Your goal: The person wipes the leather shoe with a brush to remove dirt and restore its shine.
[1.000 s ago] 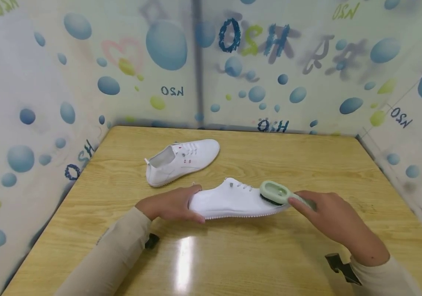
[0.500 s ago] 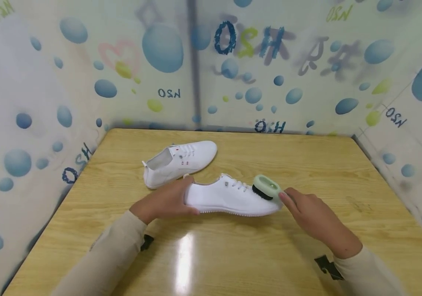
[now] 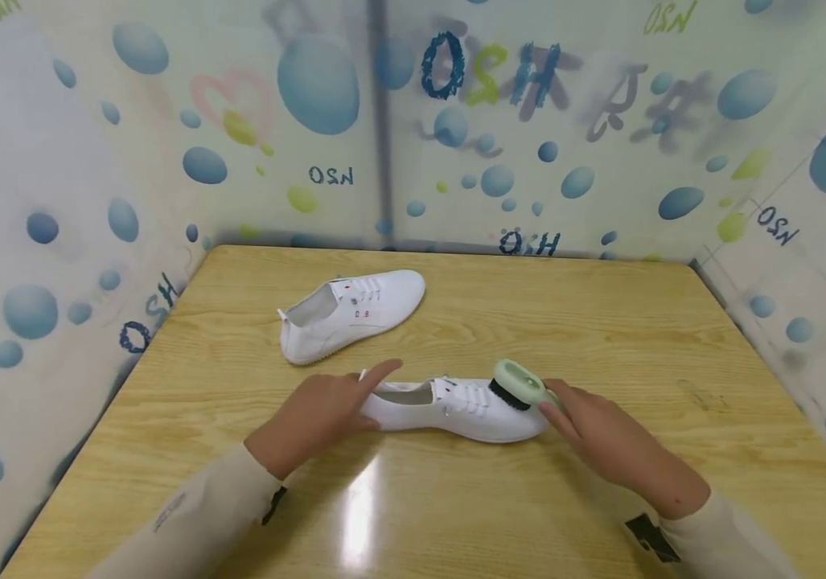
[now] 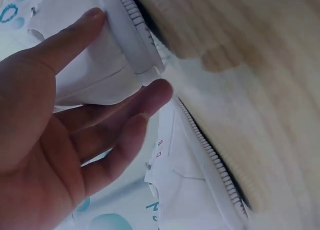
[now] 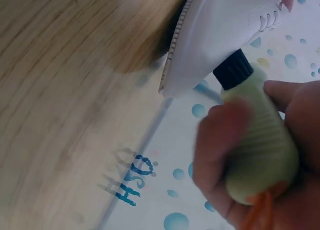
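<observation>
A white lace-up shoe (image 3: 485, 422), toe to the right, is above the near middle of the table, its opening turned up. My left hand (image 3: 322, 414) holds it at the heel, with thumb and fingers on either side of the heel in the left wrist view. My right hand (image 3: 611, 438) grips the handle of a pale green shoe brush (image 3: 519, 381). The black bristles meet the top of the toe. In the right wrist view, fingers wrap the ribbed brush handle (image 5: 260, 140), which has an orange cord (image 5: 260, 212) at its end.
A second white shoe (image 3: 355, 314) lies farther back on the wooden table (image 3: 601, 314), left of the middle. Patterned curtain-like walls (image 3: 485, 185) with blue spots stand behind the table and at both sides.
The held shoe has rolled, so its opening and laces now show instead of its side and sole edge. It also dipped nearer the front. The brush shifted slightly left along the toe.
</observation>
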Motion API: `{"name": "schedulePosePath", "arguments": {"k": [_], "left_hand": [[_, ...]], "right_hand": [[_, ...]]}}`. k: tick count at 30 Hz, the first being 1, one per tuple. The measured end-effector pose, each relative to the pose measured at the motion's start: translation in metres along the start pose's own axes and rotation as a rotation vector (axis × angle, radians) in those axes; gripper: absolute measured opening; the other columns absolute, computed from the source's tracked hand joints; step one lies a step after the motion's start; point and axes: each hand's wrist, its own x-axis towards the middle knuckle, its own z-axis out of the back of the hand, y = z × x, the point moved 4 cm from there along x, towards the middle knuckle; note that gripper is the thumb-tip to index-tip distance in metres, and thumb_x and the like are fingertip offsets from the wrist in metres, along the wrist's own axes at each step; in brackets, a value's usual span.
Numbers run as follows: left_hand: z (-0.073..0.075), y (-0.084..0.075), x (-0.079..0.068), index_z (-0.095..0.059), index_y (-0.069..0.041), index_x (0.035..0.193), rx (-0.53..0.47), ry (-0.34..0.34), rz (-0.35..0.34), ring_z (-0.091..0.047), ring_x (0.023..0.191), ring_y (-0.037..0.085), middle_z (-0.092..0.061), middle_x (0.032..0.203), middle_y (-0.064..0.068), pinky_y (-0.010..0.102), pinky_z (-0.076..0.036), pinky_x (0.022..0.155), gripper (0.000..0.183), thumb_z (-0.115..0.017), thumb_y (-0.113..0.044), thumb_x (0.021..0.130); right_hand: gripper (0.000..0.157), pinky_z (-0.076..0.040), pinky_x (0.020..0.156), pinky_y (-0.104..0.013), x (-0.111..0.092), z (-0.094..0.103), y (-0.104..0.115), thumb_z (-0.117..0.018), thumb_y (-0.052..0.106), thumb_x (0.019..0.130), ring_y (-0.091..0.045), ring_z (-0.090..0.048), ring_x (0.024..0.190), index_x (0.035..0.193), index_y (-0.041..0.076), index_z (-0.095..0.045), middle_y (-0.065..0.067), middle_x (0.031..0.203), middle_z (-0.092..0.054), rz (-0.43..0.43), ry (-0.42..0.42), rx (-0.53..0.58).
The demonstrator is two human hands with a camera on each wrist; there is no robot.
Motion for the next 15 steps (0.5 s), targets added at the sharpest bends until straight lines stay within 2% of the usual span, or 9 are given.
{"name": "schedulePosePath", "arguments": {"k": [2, 4, 8, 10, 12, 15], "left_hand": [[0.002, 0.000, -0.003, -0.039, -0.023, 0.147, 0.028, -0.008, 0.014, -0.051, 0.051, 0.012, -0.064, 0.071, 0.000, 0.030, -0.039, 0.047, 0.090, -0.083, -0.051, 0.073], [0.003, 0.004, -0.005, -0.039, -0.024, 0.147, 0.018, -0.001, 0.050, -0.050, 0.050, 0.009, -0.064, 0.069, -0.004, 0.028, -0.036, 0.045, 0.094, -0.084, -0.055, 0.071], [0.000, 0.018, -0.006, -0.049, -0.024, 0.139, -0.089, 0.066, 0.126, -0.054, 0.059, 0.006, -0.068, 0.086, -0.007, 0.027, -0.039, 0.049, 0.090, -0.085, -0.060, 0.066], [-0.005, 0.025, -0.003, -0.053, -0.026, 0.139, -0.141, 0.129, 0.135, -0.056, 0.067, 0.006, -0.068, 0.101, -0.004, 0.027, -0.042, 0.054, 0.088, -0.084, -0.064, 0.065], [-0.012, 0.029, 0.001, -0.056, -0.028, 0.139, -0.183, 0.199, 0.121, -0.058, 0.074, 0.008, -0.066, 0.104, 0.000, 0.029, -0.045, 0.059, 0.088, -0.082, -0.068, 0.065], [-0.021, 0.030, 0.009, -0.056, -0.031, 0.139, -0.248, 0.265, 0.085, -0.063, 0.085, 0.011, -0.070, 0.108, 0.000, 0.033, -0.050, 0.068, 0.089, -0.081, -0.070, 0.063]], "right_hand": [[0.052, -0.053, 0.090, -0.052, -0.002, 0.000, 0.000, -0.040, 0.041, 0.107, -0.033, -0.066, 0.113, 0.137, 0.000, -0.053, -0.018, 0.124, -0.067, -0.023, -0.006, -0.029], [0.052, -0.054, 0.078, -0.045, -0.003, 0.001, -0.001, -0.045, 0.042, 0.106, -0.025, -0.068, 0.095, 0.133, 0.000, -0.056, -0.012, 0.108, -0.071, -0.049, 0.018, -0.055], [0.050, -0.043, 0.059, -0.029, -0.004, 0.001, -0.002, -0.054, 0.044, 0.101, -0.008, -0.053, 0.066, 0.128, 0.002, -0.058, 0.002, 0.081, -0.064, -0.053, 0.086, -0.087], [0.049, -0.043, 0.057, -0.026, -0.006, 0.003, -0.003, -0.057, 0.044, 0.100, -0.005, -0.050, 0.063, 0.127, 0.004, -0.058, 0.005, 0.080, -0.063, -0.048, 0.112, -0.086], [0.045, -0.042, 0.056, -0.025, -0.007, 0.004, -0.003, -0.058, 0.042, 0.099, -0.003, -0.050, 0.061, 0.126, 0.005, -0.058, 0.005, 0.080, -0.063, -0.028, 0.123, -0.085], [0.039, -0.041, 0.056, -0.024, -0.005, 0.004, -0.002, -0.060, 0.040, 0.099, -0.002, -0.048, 0.061, 0.122, 0.009, -0.059, 0.008, 0.079, -0.061, -0.003, 0.118, -0.096]]}}
